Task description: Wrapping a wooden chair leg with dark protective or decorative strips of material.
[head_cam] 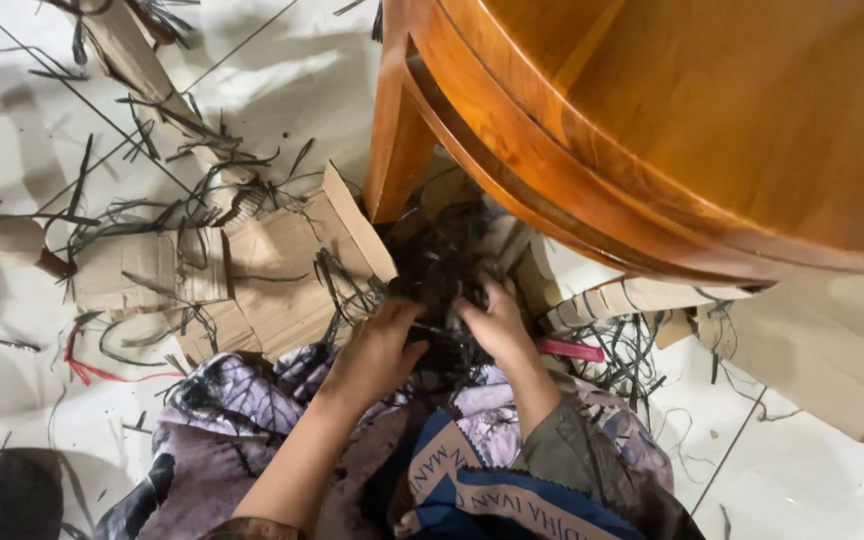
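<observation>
Since both hands, left hand (377, 345) and right hand (497, 318), pinch the black strips (442, 270), these look light, limp, best gathered mid-bundle.

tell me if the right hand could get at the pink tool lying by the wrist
Probably yes. The right hand is buried in the pile of black strips, and the pink tool lies just beside that wrist on the floor, with only a few loose strips across it.

wooden table (712, 130) overhead, cardboard (282, 270) leftward
</observation>
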